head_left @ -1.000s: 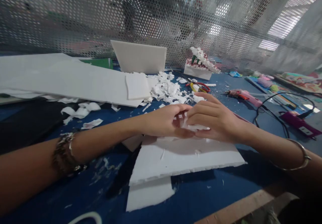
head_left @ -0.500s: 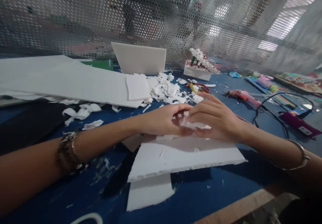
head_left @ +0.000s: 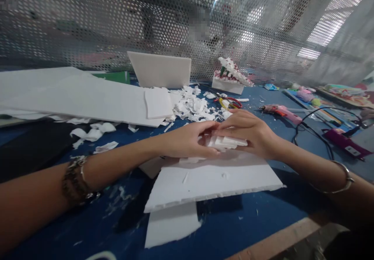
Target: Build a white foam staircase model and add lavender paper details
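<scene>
Both hands meet over a white foam board (head_left: 204, 178) lying on the blue table. Between them is a small bundle of white foam pieces (head_left: 226, 142), partly covered by fingers. My left hand (head_left: 191, 139) curls round its left side, thumb along the near edge. My right hand (head_left: 253, 133) closes on it from above and the right, fingertips near the left hand's fingers. Another white foam piece (head_left: 172, 225) pokes out beneath the board's near edge.
Torn white scraps (head_left: 193, 104) are heaped beyond my hands, beside red-and-yellow-handled scissors (head_left: 229, 102). Large foam sheets (head_left: 73, 96) lie left. A pink glue gun (head_left: 282, 112) and a purple power strip (head_left: 347, 145) with a black cable are right. Perforated metal (head_left: 169, 22) stands behind.
My right hand's fingers have shifted on the bundle, and more of the stacked foam pieces shows between the hands. The whole view has moved slightly.
</scene>
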A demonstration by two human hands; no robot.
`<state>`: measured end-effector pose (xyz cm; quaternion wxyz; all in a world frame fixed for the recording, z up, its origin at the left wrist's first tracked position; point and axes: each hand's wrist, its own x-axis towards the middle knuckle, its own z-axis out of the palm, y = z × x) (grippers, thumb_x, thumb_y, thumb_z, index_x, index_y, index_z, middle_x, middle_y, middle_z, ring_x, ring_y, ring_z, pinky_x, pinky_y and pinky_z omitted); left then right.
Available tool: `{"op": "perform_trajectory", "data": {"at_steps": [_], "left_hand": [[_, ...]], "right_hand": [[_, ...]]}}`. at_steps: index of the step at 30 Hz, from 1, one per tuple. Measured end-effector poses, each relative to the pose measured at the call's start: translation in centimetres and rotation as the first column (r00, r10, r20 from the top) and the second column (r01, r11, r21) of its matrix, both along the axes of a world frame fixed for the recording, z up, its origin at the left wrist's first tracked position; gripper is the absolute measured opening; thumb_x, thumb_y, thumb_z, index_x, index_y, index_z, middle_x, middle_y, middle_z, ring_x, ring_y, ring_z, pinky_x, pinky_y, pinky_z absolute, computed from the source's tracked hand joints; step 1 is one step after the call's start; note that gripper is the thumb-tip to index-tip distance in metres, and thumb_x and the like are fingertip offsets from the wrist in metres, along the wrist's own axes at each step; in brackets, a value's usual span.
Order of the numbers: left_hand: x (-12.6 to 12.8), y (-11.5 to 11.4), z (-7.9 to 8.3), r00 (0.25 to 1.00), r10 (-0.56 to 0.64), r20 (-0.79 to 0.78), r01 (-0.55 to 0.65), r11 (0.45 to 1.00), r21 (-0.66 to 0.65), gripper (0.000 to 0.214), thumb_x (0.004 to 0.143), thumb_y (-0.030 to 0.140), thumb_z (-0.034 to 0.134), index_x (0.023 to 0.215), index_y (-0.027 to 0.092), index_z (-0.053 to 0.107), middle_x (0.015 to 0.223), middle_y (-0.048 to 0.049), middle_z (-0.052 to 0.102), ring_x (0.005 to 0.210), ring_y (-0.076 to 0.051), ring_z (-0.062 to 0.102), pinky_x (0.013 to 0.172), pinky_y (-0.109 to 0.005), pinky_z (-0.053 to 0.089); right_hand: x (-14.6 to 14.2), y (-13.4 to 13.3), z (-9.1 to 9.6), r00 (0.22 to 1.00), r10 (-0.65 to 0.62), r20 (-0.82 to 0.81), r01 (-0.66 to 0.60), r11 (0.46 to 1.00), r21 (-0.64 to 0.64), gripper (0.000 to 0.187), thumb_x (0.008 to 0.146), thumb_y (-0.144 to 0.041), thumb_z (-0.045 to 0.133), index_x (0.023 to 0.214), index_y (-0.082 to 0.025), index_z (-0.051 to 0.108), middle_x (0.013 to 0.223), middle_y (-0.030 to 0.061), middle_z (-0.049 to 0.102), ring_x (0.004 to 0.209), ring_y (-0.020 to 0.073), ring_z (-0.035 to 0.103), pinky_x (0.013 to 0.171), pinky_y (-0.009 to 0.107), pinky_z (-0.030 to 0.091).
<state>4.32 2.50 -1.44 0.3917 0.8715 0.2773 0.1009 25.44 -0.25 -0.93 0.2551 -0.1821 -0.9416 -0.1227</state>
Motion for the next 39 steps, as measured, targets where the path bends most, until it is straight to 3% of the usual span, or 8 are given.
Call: {"op": "perform_trajectory", "data": {"at_steps": [8,17,22,26,32,39], "left_hand": [[0.0,0.1,-0.1,1.0,-0.004,0.021,0.004,1.0,-0.024,0.062,0.074,0.048,0.058,0.127,0.02,0.041,0.104,-0.0047,0.056,0.084,-0.017,0.052,0.069,-0.024,0.04],[0.0,0.2,-0.1,0.999,-0.002,0.048,0.004,0.999,-0.054,0.064,0.073,0.046,0.059,0.128,0.02,0.04,0.115,-0.0062,0.055,0.099,-0.021,0.053,0.082,-0.029,0.043],[0.0,0.3,-0.2,0.999,0.001,0.041,0.001,0.999,-0.04,0.064,0.073,0.048,0.058,0.128,0.02,0.04,0.117,-0.0062,0.054,0.1,-0.021,0.053,0.081,-0.027,0.043],[-0.1,0.3,-0.2,1.0,0.0,0.016,0.001,1.0,-0.02,0.063,0.074,0.047,0.058,0.128,0.02,0.04,0.115,-0.0062,0.057,0.097,-0.021,0.054,0.08,-0.028,0.044],[-0.2,0.2,-0.1,1.0,0.008,0.015,-0.007,1.0,-0.025,0.071,0.072,0.048,0.06,0.133,0.021,0.036,0.127,-0.0067,0.05,0.11,-0.023,0.05,0.089,-0.028,0.042],[-0.1,0.2,-0.2,1.0,-0.001,0.0,0.001,1.0,-0.011,0.067,0.074,0.049,0.058,0.131,0.02,0.038,0.112,-0.0067,0.058,0.095,-0.021,0.056,0.078,-0.028,0.045]], "right_hand": [[0.9,-0.5,0.8,0.99,-0.063,0.129,0.06,0.998,0.033,0.033,0.086,-0.026,0.049,0.117,-0.015,0.054,0.108,0.01,0.062,0.102,0.0192,0.053,0.09,0.038,0.044],[0.9,-1.1,1.0,0.991,-0.06,0.121,0.055,0.998,0.043,0.029,0.086,-0.013,0.043,0.111,-0.016,0.056,0.104,0.008,0.065,0.097,0.0176,0.056,0.095,0.04,0.04],[1.3,-0.5,0.8,0.989,-0.047,0.137,0.043,0.998,0.034,0.033,0.085,-0.019,0.048,0.117,-0.019,0.053,0.11,0.007,0.064,0.102,0.017,0.056,0.098,0.04,0.038],[1.5,0.1,0.4,0.987,-0.053,0.149,0.049,0.998,0.029,0.032,0.084,-0.015,0.047,0.116,-0.015,0.054,0.109,0.0084,0.064,0.102,0.0179,0.054,0.092,0.037,0.042],[1.4,0.3,0.0,0.996,-0.019,0.086,0.019,1.0,0.006,0.034,0.082,-0.007,0.042,0.111,-0.019,0.056,0.103,0.0052,0.066,0.095,0.0148,0.056,0.088,0.035,0.043],[1.6,0.2,0.1,0.988,-0.072,0.135,0.076,0.997,-0.023,0.04,0.083,-0.016,0.049,0.122,-0.018,0.05,0.112,0.0094,0.062,0.104,0.018,0.054,0.092,0.039,0.04]]}}
